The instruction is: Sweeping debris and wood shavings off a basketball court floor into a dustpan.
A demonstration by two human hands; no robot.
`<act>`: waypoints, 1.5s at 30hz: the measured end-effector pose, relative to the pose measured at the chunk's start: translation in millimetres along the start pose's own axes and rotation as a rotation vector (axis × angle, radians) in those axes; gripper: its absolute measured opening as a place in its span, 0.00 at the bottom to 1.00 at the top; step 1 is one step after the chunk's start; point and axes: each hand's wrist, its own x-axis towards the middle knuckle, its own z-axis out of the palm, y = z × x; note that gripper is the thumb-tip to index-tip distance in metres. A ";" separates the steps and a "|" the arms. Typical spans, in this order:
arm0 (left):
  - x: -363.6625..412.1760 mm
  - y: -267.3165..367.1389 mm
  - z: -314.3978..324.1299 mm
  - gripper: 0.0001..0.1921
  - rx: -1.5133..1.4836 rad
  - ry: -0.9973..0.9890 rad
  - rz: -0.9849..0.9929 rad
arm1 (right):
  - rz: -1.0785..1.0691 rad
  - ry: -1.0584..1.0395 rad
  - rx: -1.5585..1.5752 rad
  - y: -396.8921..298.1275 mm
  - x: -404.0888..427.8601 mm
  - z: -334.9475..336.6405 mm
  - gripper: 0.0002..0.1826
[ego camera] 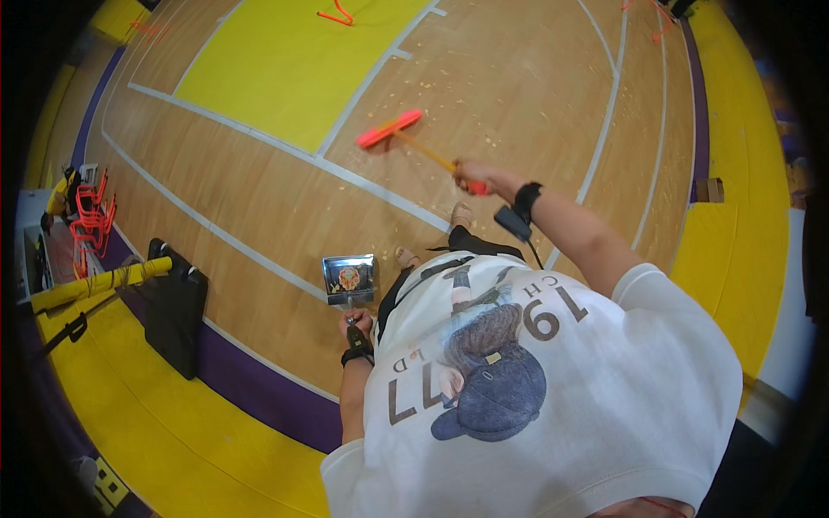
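Observation:
My right hand grips the handle of a broom with an orange stick and a pinkish-red head. The broom head is at or just above the wooden court floor, left of that hand and further from me. My left hand is closed around the handle of a metal dustpan, held low beside my left foot. Inside the dustpan lie a reddish object and small pale pieces. Small pale scraps are scattered over the floor around and beyond the broom. A strap and a small black device are at each wrist.
Yellow padded edging runs along both sides. Orange hurdles are stacked at the left, near a yellow padded pole and a black panel. Another orange hurdle stands on the yellow court area. A cardboard box sits at the right.

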 end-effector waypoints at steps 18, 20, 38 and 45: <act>25.2 -46.4 52.9 0.08 0.218 -0.129 -0.094 | -0.016 0.201 0.543 42.1 -134.0 -81.7 0.28; 6.3 -64.4 72.1 0.07 0.111 -0.080 -0.114 | -0.028 0.297 0.419 47.6 -128.5 -88.5 0.28; 43.4 -150.9 108.2 0.06 0.317 -0.087 -0.135 | 0.250 -0.186 0.625 80.7 -151.7 -132.0 0.26; 39.6 -169.3 117.4 0.06 0.176 -0.009 -0.113 | 0.259 -0.383 0.894 60.6 -150.9 -177.4 0.26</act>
